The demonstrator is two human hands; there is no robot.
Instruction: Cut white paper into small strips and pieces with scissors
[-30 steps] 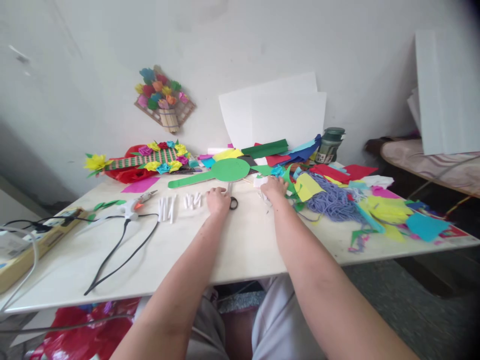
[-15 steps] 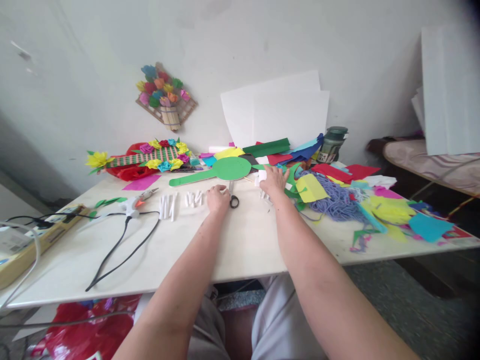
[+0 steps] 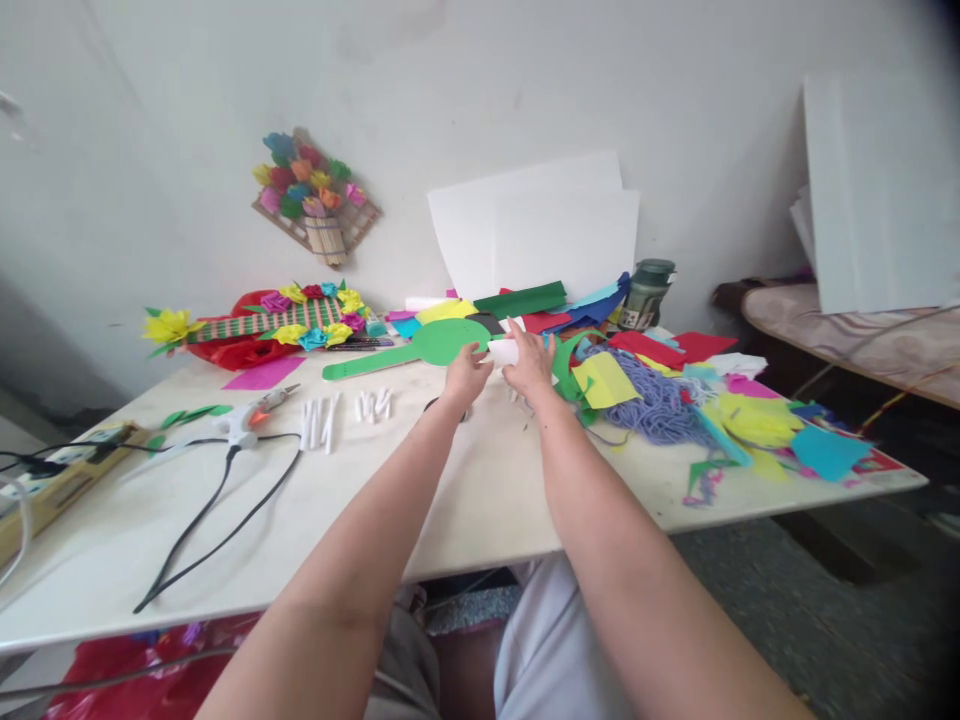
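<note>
**Head view: two hands hold a small white paper piece over the desk**

Head camera looks down at a pale desk (image 3: 465, 500) with craft things all over it. The landmark is the green paddle shape (image 3: 420, 348) lying flat near the back of the desk.

Both hands meet just to the right of the green paddle shape's round end. The left hand (image 3: 466, 374) has its fingers bent and pinches the left end of a small white paper piece (image 3: 504, 351). The right hand (image 3: 531, 362) has its fingers curled over the right end of the same piece. The paper piece is lifted a little above the desk, between the two hands.

Black scissors (image 3: 435, 405) lie just in front of the green paddle shape, partly hidden under the left arm. White paper rolls (image 3: 341, 415) lie in little rows in front of the paddle's handle. A glue gun (image 3: 247, 420) with a black cord lies further left of the rolls. A pile of colored paper scraps (image 3: 750, 420) and purple yarn (image 3: 660, 400) sit to the right of the paddle. White sheets (image 3: 540, 235) lean on the wall behind it. A paper flower bunch (image 3: 311, 195) hangs on the wall, up and left of the paddle.
</note>
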